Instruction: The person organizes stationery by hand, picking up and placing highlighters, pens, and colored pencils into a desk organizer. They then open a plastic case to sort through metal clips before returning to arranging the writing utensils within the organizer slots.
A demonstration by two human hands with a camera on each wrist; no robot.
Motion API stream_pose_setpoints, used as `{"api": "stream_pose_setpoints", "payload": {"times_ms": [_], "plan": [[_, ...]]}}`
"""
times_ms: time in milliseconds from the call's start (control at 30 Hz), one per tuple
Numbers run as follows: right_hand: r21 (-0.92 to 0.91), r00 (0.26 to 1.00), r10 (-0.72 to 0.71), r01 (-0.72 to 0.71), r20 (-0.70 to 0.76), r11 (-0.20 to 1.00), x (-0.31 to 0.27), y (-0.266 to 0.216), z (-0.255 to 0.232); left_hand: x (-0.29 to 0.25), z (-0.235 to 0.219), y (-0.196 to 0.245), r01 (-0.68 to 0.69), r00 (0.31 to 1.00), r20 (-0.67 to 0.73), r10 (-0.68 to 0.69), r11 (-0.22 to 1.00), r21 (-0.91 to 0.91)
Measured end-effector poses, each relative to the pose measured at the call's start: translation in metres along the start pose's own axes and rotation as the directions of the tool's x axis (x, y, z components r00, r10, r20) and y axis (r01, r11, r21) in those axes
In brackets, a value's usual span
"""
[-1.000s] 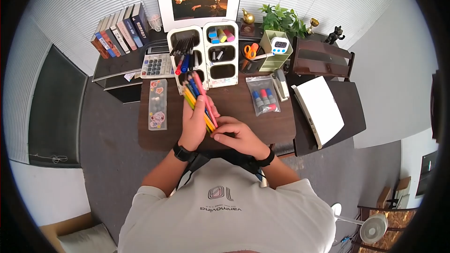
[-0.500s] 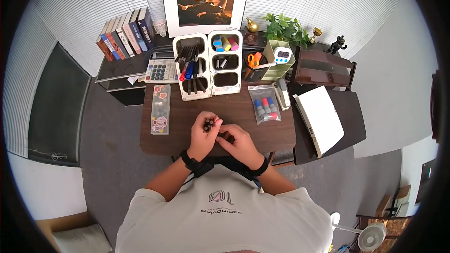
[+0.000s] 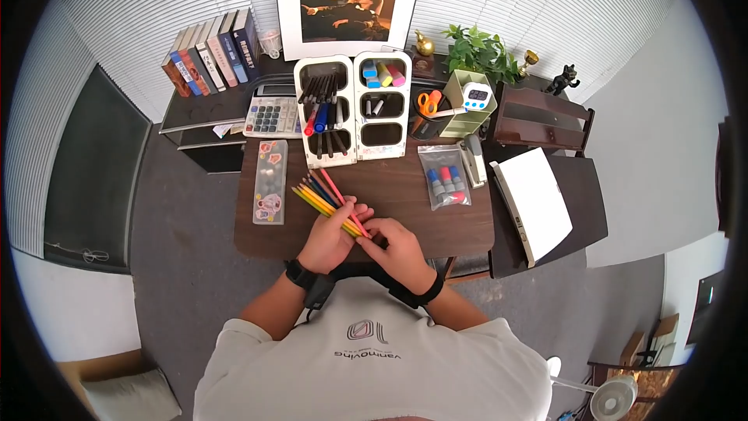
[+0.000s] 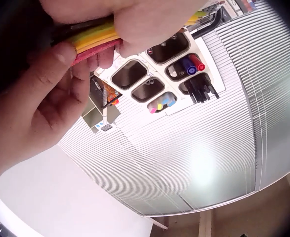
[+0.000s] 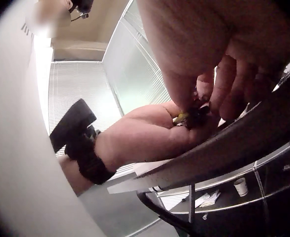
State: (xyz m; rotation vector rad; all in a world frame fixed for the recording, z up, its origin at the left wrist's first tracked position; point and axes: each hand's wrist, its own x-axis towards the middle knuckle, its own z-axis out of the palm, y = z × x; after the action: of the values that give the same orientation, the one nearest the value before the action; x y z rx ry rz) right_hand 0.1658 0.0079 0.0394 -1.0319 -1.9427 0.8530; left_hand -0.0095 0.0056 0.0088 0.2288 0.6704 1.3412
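Note:
A bundle of coloured pencils [image 3: 317,193], yellow, dark blue and pink among them, lies slanted in the left hand [image 3: 329,243], whose thumb crosses over it. At the lower ends of the pencils, the right hand [image 3: 399,251] pinches with thumb and fingers. In the left wrist view the right hand [image 4: 41,103] has its thumb and fingertips on the yellow and pink pencils [image 4: 96,41]. Beyond the hands stands a white organizer [image 3: 382,153] with six compartments; black pens, blue and red markers and highlighters [image 3: 383,74] fill some of them.
Left on the brown table [image 3: 389,195] lies a clear sticker-covered case [image 3: 269,183]; to the right are a bag of markers [image 3: 446,179] and a stapler [image 3: 474,160]. Behind are a calculator [image 3: 273,115], a black cup with scissors [image 3: 428,103] and a green holder [image 3: 466,121].
The pencils were upright, ends toward the head camera, half a second ago; now they tilt forward and left, their length showing. Both hands remain together, slightly lower than a second ago.

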Motion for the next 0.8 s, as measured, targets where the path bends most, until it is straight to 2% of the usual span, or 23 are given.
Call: {"api": "stream_pose_setpoints", "payload": {"times_ms": [67,167,267,400,433,467,533,567,600,667,700,800], "plan": [[0.002,1.0,-0.002,0.002,0.013,1.0,-0.001,0.002,0.0,0.0,-0.003,-0.001,0.024,1.0,0.018,-0.024,1.0,-0.001],[0.095,0.997,0.074,-0.071,-0.029,0.993,0.0,0.001,-0.002,0.001,-0.004,0.0,0.025,0.998,0.059,-0.024,1.0,-0.017],[0.048,0.972,0.048,-0.038,-0.231,0.998,0.005,0.002,-0.017,-0.001,-0.006,0.0,0.043,0.994,0.106,-0.033,0.995,-0.093],[0.424,0.893,0.179,0.015,-0.413,0.906,0.015,0.004,-0.047,-0.002,-0.019,0.004,0.081,0.983,0.168,-0.071,0.995,-0.054],[0.379,0.885,0.104,0.086,-0.454,0.921,0.019,0.011,-0.052,-0.002,-0.02,0.004,0.095,0.978,0.19,-0.087,0.995,-0.033],[0.376,0.885,0.103,0.085,-0.454,0.923,0.025,0.01,-0.054,-0.002,-0.021,0.005,0.096,0.977,0.192,-0.088,0.995,-0.035],[0.144,0.86,-0.04,0.131,-0.508,0.981,0.039,0.005,-0.057,-0.002,-0.019,0.005,0.097,0.976,0.192,-0.103,0.994,0.042],[0.038,0.867,-0.102,0.138,-0.487,0.99,0.047,0.005,-0.055,-0.001,-0.016,0.006,0.096,0.976,0.194,-0.102,0.995,0.04],[0.037,0.867,-0.105,0.14,-0.487,0.989,0.056,0.005,-0.051,-0.002,-0.011,0.008,0.124,0.977,0.175,-0.126,0.992,0.019],[-0.107,0.925,-0.16,0.131,-0.345,0.986,0.072,0.008,-0.038,-0.003,-0.008,0.01,0.147,0.977,0.155,-0.145,0.989,0.001],[-0.056,0.942,-0.11,0.097,-0.317,0.994,0.077,0.01,-0.029,-0.003,-0.008,0.01,0.154,0.974,0.171,-0.149,0.988,-0.017],[-0.012,0.959,-0.108,0.108,-0.263,0.994,0.092,0.02,-0.01,-0.002,-0.012,0.01,0.15,0.967,0.216,-0.137,0.988,-0.042]]}}
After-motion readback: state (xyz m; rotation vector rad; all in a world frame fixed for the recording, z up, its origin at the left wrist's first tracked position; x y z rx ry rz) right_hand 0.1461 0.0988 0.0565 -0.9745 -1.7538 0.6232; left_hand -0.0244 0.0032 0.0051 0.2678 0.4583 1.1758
